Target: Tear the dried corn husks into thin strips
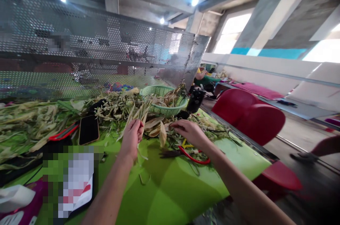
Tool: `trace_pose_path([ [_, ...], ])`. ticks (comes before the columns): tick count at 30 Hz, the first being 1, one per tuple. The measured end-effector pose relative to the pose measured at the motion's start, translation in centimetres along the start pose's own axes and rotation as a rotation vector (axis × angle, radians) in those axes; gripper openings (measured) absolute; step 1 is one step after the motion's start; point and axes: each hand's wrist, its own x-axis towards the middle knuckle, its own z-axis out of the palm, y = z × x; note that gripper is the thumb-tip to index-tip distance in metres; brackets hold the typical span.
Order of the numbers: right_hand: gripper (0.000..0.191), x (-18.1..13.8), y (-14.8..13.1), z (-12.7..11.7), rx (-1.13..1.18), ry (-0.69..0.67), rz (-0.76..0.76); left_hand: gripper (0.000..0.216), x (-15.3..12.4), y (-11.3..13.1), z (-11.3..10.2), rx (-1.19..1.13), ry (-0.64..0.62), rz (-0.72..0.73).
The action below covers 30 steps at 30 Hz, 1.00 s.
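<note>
My left hand point(132, 135) is closed around a bundle of dried corn husk strips point(140, 111), whose ends fan upward above the fist. To its right, my right hand point(190, 131) reaches over the husk pile with its fingers bent together at the edge of a dried corn husk point(166, 125). A single pale husk leaf point(163, 135) stands out between the two hands. Under my right wrist lie scissors point(195, 160) with red and yellow handles, their dark blades pointing left. Behind both hands sits a green plastic basket point(170, 111) with dried husks in it.
Husk heaps point(117, 106) spread along the back of the green table point(159, 189). On the left lie a phone point(89, 130), a red-edged tool point(63, 132) and a partly blurred screen device point(86, 196). A black cylinder point(196, 100) stands beyond the basket. Red chairs point(239, 108) line the right edge.
</note>
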Motion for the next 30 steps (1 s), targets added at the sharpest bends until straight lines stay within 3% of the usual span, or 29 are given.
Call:
trace_pose_path([
  [6, 0.025, 1.3, -0.7, 2.6, -0.064, -0.188, -0.139, 0.031, -0.2, 0.3, 0.2, 0.005, 0.017, -0.017],
  [11, 0.035, 2.1, -1.2, 4.0, -0.067, -0.189, -0.147, 0.031, -0.1, 0.2, 0.2, 0.001, 0.018, -0.019],
  [16, 0.027, 1.7, -0.8, 3.7, -0.062, -0.196, -0.159, 0.031, -0.1, 0.3, 0.2, 0.007, 0.017, -0.029],
  [23, 0.045, 0.6, 0.7, 2.9, -0.152, -0.178, -0.036, 0.032, -0.2, 0.3, 0.2, -0.016, 0.011, -0.029],
  [30, 0.029, 0.1, 1.3, 1.4, -0.181, -0.167, 0.007, 0.032, -0.2, 0.4, 0.2, -0.034, 0.024, -0.029],
])
